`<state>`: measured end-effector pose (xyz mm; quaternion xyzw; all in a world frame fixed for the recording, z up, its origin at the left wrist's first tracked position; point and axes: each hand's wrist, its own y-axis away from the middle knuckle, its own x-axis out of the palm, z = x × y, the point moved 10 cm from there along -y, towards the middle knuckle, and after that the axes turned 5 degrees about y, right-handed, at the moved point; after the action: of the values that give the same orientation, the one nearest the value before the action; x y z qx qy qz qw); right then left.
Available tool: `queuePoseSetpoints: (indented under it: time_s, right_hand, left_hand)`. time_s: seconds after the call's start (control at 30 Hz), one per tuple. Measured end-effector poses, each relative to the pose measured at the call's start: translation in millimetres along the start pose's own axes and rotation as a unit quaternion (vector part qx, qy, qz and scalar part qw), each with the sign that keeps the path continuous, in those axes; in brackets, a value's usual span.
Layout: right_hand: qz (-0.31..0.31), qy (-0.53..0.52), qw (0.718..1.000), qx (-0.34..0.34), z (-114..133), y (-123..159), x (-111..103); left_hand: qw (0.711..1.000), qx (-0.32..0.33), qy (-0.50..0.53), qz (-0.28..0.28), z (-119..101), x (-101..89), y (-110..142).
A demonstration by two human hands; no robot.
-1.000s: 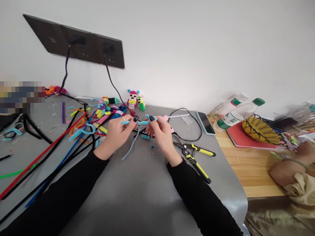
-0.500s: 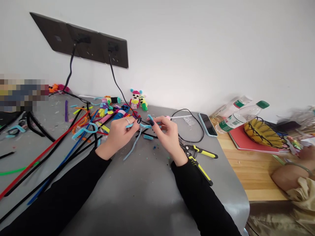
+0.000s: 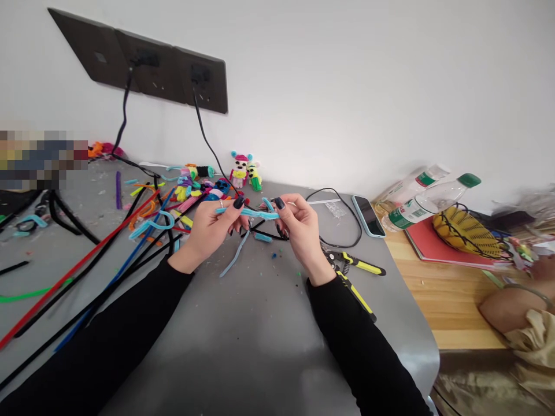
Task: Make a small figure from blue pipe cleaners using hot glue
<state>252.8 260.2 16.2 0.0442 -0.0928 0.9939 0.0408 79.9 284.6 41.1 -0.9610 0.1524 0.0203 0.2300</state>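
My left hand (image 3: 208,232) and my right hand (image 3: 301,231) hover over the grey table (image 3: 243,335), both pinching a light blue pipe cleaner (image 3: 254,214) stretched between them. Its loose end hangs down to the table under my left hand. A short blue offcut (image 3: 262,237) lies below the hands. Yellow-handled pliers (image 3: 353,277) rest just right of my right wrist.
Long red, black and blue pipe cleaners (image 3: 87,260) spread over the left. Small pipe-cleaner figures (image 3: 243,169) stand by the wall. A phone (image 3: 367,215), a black cable (image 3: 338,219), bottles (image 3: 427,199) and a red notebook (image 3: 437,248) lie right. Another person's arm (image 3: 511,303) is at far right.
Both hands lifted slightly and drew apart a little, holding the blue pipe cleaner straighter between them. The view shifted a bit to the right.
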Motion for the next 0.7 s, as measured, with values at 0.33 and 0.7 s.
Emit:
queuePoseSetpoints:
  time_s: [0.33, 0.7]
  right_hand:
    - [0.003, -0.092, 0.995, 0.048, -13, -4, 3]
    - [0.043, 0.034, 0.998, 0.007, -11, -3, 7]
  left_hand:
    - [0.984, -0.03, 0.171, 0.036, 8, 12.6, 0]
    - [0.991, -0.119, 0.057, -0.032, 37, -2.7, 2]
